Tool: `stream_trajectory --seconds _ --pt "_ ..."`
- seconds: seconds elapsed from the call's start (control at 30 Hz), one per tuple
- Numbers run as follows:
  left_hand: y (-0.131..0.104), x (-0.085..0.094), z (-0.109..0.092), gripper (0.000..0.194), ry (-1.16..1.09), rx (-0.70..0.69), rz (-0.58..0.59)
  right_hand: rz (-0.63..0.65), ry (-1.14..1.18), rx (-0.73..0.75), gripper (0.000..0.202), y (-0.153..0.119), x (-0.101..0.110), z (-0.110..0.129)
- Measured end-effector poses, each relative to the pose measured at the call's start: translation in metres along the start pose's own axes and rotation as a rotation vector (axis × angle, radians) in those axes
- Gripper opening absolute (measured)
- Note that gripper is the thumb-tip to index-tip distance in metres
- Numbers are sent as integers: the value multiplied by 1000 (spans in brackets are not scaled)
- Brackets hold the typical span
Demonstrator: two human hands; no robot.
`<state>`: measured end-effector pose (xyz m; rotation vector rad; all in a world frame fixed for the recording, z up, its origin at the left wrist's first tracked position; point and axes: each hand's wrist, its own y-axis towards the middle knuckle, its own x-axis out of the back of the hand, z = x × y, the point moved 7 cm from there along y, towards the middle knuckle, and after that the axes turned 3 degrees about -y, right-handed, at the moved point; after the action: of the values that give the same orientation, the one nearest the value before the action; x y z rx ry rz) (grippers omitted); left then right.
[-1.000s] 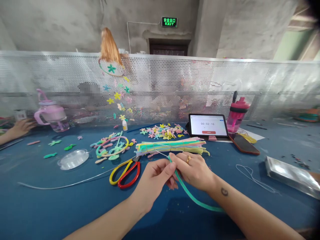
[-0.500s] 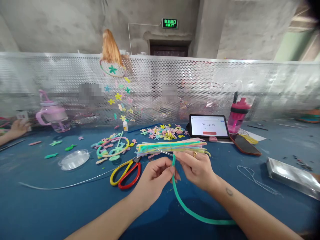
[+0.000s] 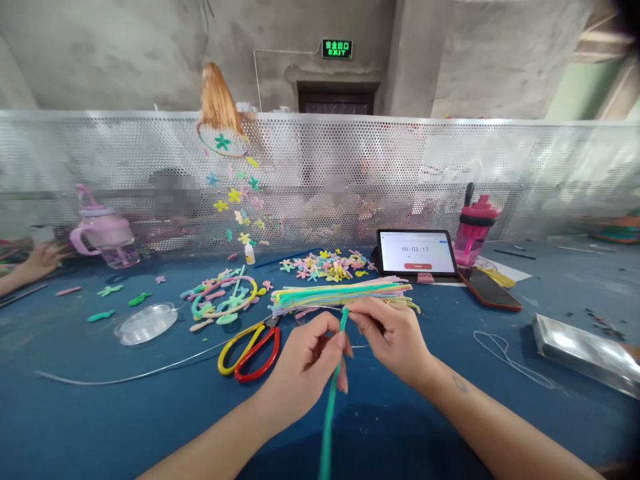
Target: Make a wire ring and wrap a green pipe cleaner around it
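Observation:
A green pipe cleaner (image 3: 330, 407) hangs from the fingers of my left hand (image 3: 313, 360), which pinches it close to its upper end. My right hand (image 3: 393, 333) is closed at the tip of the same pipe cleaner, thumb and forefinger together. A thin wire (image 3: 327, 307) reaches the fingertips from the left; its exact hold is hidden. Just beyond my hands lies a bundle of pastel pipe cleaners (image 3: 300, 295). Scissors (image 3: 257, 357) with one yellow and one red handle rest left of my left hand.
Pastel flower shapes (image 3: 330, 265) are heaped behind the bundle. Left are a decorated hoop (image 3: 225, 297), a clear dish (image 3: 147, 325) and a pink jug (image 3: 107, 233). Right stand a tablet (image 3: 417, 252), a phone (image 3: 490, 289) and a silver box (image 3: 585, 353). A co-worker's hand (image 3: 45, 260) is far left.
The pipe cleaner's loose end has swung from the lower right to hang nearly straight down toward me. My right hand has shifted slightly, its fingers still at the tip.

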<state>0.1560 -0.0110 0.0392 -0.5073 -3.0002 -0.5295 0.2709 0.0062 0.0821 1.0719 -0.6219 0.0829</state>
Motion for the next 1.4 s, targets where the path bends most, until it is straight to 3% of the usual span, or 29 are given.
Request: stream_trajectory --seconds 0.13,0.23,0.43,0.5,0.57,0.7,0.8,1.17,1.4 --pt "-1 5 5 22 32 51 -88 45 -67 52 14 -1 -3 -1" --pt "-1 13 1 20 226 16 -165 75 -91 76 15 -2 -4 -3" --pt "-5 18 -38 8 854 -374 -272 92 -89 88 14 -3 -4 -2" --pt "-11 17 -52 3 978 -547 -328 99 -83 93 14 -3 -5 -1" --pt "-13 18 -58 1 1009 -628 -345 98 -75 87 14 -1 -4 0" --pt "-1 24 -42 8 845 -409 -204 146 9 33 13 2 -4 -5" --pt "3 29 -32 12 784 -296 -188 200 83 -65 13 2 -7 -13" --pt "1 24 -28 13 772 -291 -142 202 58 -70 10 -1 -8 -6" --pt "-2 18 -32 9 802 -389 -159 114 -13 21 11 -2 -7 -2"
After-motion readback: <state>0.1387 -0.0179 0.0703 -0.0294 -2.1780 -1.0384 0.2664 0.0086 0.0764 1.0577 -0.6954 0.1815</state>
